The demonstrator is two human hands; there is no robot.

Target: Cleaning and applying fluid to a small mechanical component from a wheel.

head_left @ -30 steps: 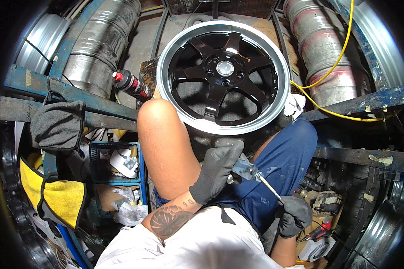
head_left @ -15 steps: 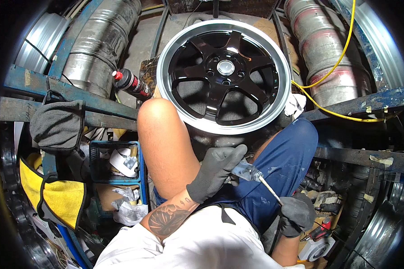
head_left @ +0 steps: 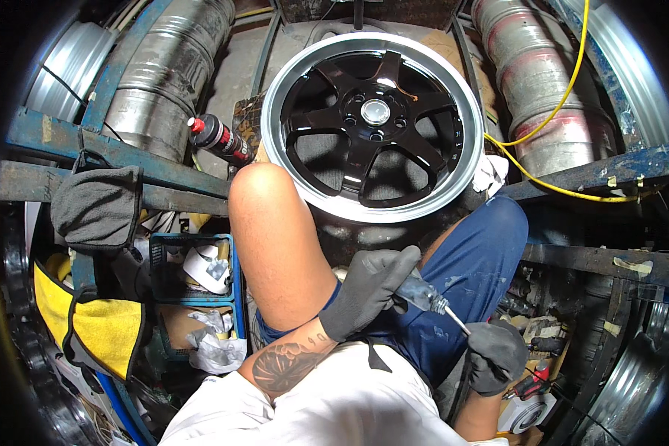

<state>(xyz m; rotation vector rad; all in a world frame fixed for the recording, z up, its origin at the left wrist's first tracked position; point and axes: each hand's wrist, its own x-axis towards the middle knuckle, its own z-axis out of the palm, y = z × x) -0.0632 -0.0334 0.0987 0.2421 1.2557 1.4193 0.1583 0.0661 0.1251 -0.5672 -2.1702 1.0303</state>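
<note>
My left hand (head_left: 364, 286), in a dark grey glove, grips a small translucent bluish bottle (head_left: 422, 296), tilted with its neck toward the right. My right hand (head_left: 496, 355), also gloved, pinches a thin pale stick (head_left: 457, 321) that reaches up to the bottle's mouth; whether its tip is inside is hard to tell. Beyond my knees lies a glossy black spoked wheel (head_left: 360, 152) with a silver rim and centre cap. A black bottle (head_left: 215, 140) with a red cap leans left of the wheel, and a crumpled white cloth (head_left: 489, 175) is at its right.
Blue metal frames (head_left: 74, 134) and steel drums (head_left: 156, 89) flank me, with a yellow hose (head_left: 565, 89) on the right. Grey (head_left: 97, 208) and yellow (head_left: 108, 334) cloths hang left beside blue baskets (head_left: 193, 297). A red-handled tool (head_left: 528, 383) and more wheels (head_left: 628, 379) are at lower right.
Both my hands have shifted to the right, the left bringing the bottle along and moving slightly down. The stick now shows less length between bottle and right hand. The wheel has not moved.
</note>
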